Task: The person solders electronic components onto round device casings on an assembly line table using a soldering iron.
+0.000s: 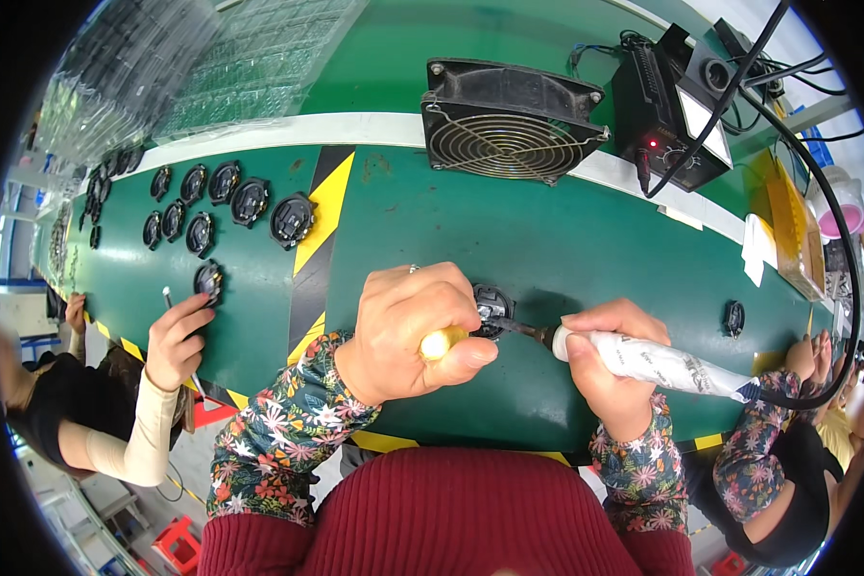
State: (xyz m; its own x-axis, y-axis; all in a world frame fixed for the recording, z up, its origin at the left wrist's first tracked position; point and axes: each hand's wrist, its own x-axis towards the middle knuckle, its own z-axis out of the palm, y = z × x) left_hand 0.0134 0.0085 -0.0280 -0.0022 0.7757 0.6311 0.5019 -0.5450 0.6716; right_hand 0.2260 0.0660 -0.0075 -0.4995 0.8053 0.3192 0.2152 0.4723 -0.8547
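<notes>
The left hand (403, 331) grips a yellow tube (440, 343), the right hand (607, 382) a soldering iron (634, 356). Soldering the round black part (495, 301), nearer the counter's (509, 408) front edge, seems underway; next needs a steady tip (521, 328).

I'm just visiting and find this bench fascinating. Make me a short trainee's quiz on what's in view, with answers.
1. What does the right hand of the camera wearer hold?
A) scissors
B) a tool with a white-wrapped handle
C) a paper cup

2. True or false: the black fan stands to the left of the black box with a red light.

3. Fill in: the striped tape on the green table is yellow and ____.

Key: 1. B. 2. True. 3. Black.
</notes>
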